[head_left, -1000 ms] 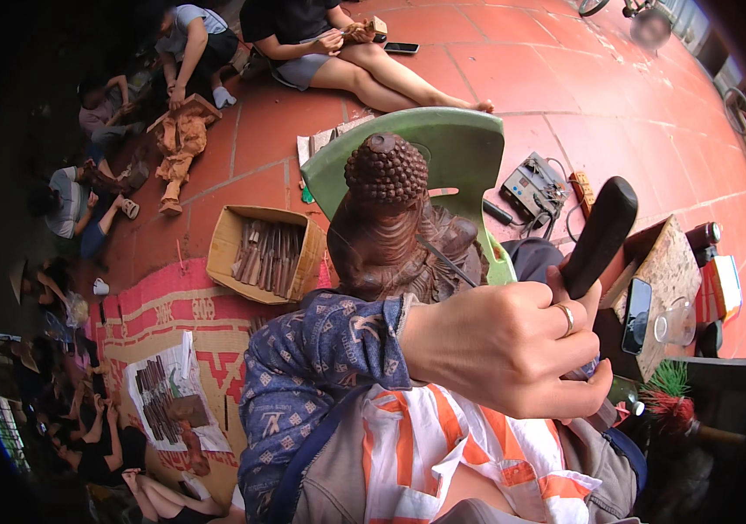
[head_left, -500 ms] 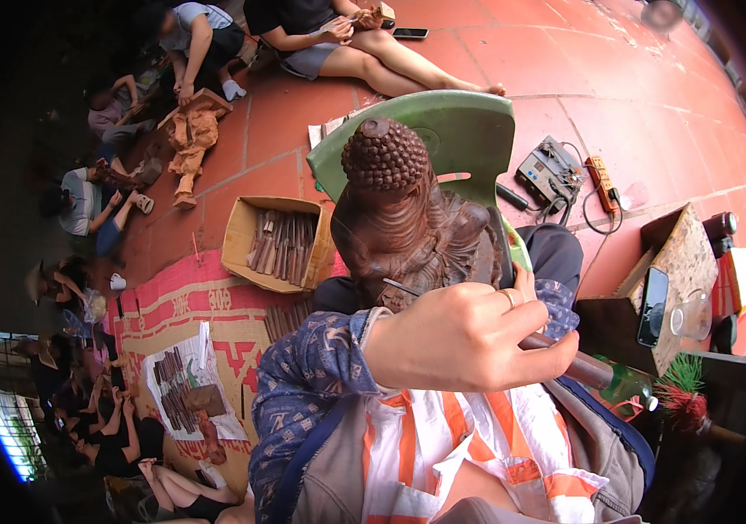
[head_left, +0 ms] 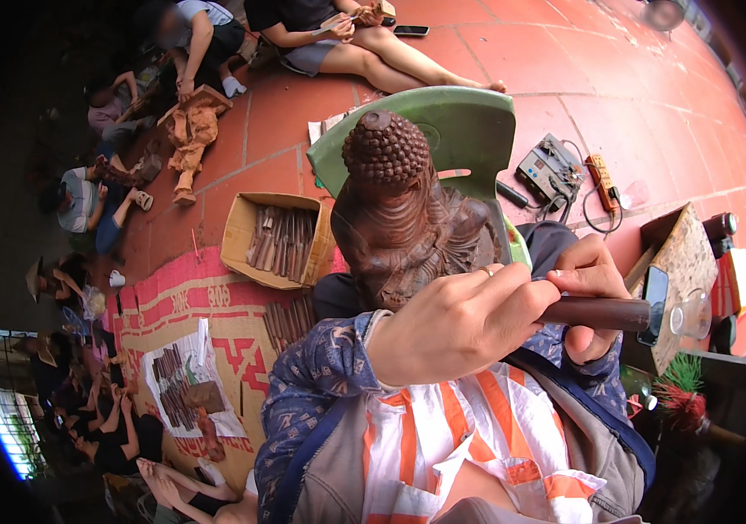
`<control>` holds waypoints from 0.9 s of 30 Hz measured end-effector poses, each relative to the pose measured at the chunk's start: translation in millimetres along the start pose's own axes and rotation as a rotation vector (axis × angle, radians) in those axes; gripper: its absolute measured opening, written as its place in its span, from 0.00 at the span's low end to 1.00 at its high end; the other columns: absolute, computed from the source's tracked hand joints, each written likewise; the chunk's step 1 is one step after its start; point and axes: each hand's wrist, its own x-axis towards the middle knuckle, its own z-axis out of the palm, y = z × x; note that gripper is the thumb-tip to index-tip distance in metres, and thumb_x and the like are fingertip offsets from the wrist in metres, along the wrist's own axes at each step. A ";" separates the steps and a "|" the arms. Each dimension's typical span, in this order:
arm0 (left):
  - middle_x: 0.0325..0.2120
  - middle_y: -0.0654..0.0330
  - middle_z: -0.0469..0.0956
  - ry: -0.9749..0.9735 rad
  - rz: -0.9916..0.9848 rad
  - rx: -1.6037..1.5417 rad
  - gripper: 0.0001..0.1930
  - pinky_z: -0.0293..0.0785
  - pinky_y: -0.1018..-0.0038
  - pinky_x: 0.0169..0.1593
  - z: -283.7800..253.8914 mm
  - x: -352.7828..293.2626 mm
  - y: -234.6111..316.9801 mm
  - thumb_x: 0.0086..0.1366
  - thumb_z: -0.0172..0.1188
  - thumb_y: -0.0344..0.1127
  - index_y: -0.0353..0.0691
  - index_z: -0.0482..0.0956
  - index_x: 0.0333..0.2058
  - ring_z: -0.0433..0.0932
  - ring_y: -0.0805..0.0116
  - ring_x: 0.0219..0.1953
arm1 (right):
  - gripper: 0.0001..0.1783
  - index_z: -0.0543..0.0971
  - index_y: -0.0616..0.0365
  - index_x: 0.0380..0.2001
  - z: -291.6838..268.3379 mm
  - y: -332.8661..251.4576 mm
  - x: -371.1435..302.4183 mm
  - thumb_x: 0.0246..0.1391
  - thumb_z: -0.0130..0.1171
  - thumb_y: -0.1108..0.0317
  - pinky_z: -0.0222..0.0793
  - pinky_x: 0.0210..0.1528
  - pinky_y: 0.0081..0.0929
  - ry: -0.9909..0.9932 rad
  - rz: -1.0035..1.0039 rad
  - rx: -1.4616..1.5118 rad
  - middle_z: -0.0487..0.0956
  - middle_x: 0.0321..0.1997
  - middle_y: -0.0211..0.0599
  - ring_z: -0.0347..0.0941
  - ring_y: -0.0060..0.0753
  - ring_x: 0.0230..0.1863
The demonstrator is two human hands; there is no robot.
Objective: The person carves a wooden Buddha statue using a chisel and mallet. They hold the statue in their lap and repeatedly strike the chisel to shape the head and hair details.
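My left hand (head_left: 447, 327) is closed round the dark wooden handle of a carving chisel (head_left: 604, 313), held crosswise in front of the statue; its blade is hidden. My right hand (head_left: 595, 271) is at the same handle, its fingers curled above and below it, close to my left fingertips. Just beyond both hands stands a dark brown carved wooden seated statue (head_left: 425, 231) with a knobbed head, between my legs and against a green plastic chair (head_left: 469, 122). Its lower front is partly covered by my left hand.
A cardboard box (head_left: 237, 253) of chisels stands left of the statue, with more chisels (head_left: 290, 323) beside it on a mat (head_left: 168, 306). To the right are a grey electrical box (head_left: 552, 170), an orange power strip (head_left: 601, 179) and a phone (head_left: 655, 297). Several people sit at the left and back.
My right hand has come into view at the chisel's handle. The handle has swung from slanting down to nearly level, and the metal shaft seen before is now hidden.
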 end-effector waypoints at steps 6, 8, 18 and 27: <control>0.26 0.56 0.78 0.336 -0.185 0.164 0.15 0.74 0.75 0.27 -31.3 -21.7 6.3 0.47 0.70 0.21 0.35 0.82 0.36 0.78 0.67 0.25 | 0.33 0.68 0.69 0.41 -15.3 -8.0 36.6 0.55 0.58 0.43 0.73 0.22 0.16 0.209 0.097 0.335 0.71 0.34 0.47 0.75 0.27 0.22; 0.25 0.57 0.77 0.350 -0.190 0.252 0.15 0.73 0.77 0.26 -37.8 -27.1 8.0 0.47 0.70 0.21 0.35 0.82 0.36 0.77 0.68 0.24 | 0.30 0.67 0.70 0.42 -7.2 -6.8 43.3 0.59 0.56 0.47 0.74 0.25 0.16 0.263 0.123 0.432 0.71 0.35 0.49 0.76 0.28 0.23; 0.23 0.57 0.75 0.464 -0.041 0.320 0.14 0.71 0.76 0.25 -32.4 -30.7 -10.3 0.48 0.70 0.23 0.34 0.81 0.37 0.75 0.68 0.22 | 0.12 0.74 0.65 0.26 25.9 -10.6 86.6 0.48 0.68 0.71 0.77 0.32 0.25 -0.114 0.330 0.355 0.80 0.27 0.47 0.79 0.32 0.30; 0.46 0.54 0.71 0.609 -0.318 0.233 0.46 0.71 0.68 0.47 -49.6 -26.9 -57.5 0.41 0.78 0.40 0.37 0.65 0.59 0.73 0.62 0.48 | 0.11 0.67 0.62 0.29 13.4 8.3 142.4 0.59 0.57 0.69 0.76 0.48 0.39 -0.322 0.063 0.219 0.81 0.34 0.56 0.79 0.47 0.44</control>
